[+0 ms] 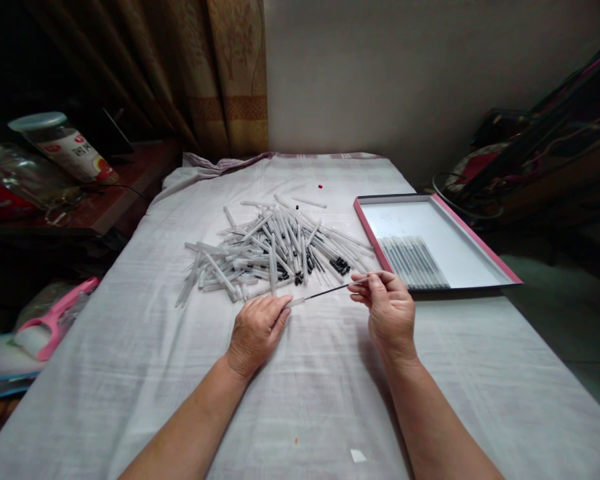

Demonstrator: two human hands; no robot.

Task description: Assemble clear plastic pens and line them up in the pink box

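Now pinching a clear tube (297,303) between thumb and forefinger of the left hand (258,328), with the remaining fingers folded in close above the white cloth (305,387). Gripping, in the right hand (387,310), the pale right end of a thin dark refill (327,291), with thumb pressed against fingertips. Holding that refill in line with the tube, slanting slightly down to the left (can't tell whether just touching the mouth or already a little way inside).

Just beyond the left hand, can see a loose heap of clear tubes (273,263), lying every which way, mixed with more dark pieces and with small black caps (340,265) gathered mostly at the near right. Farther off, apart from the heap, can spot a tiny red piece (321,187).

To the right, find a shallow pink-edged box (475,233), set flat just beyond the right hand, with a row of pens (413,262) side by side in the near left part. Near the front, notice a white scrap (358,456). Off to the left, see a pink handle (55,320) and, farther back, a lidded jar (75,153). At the far side, find a patterned curtain (240,67) left of a plain wall (380,80).
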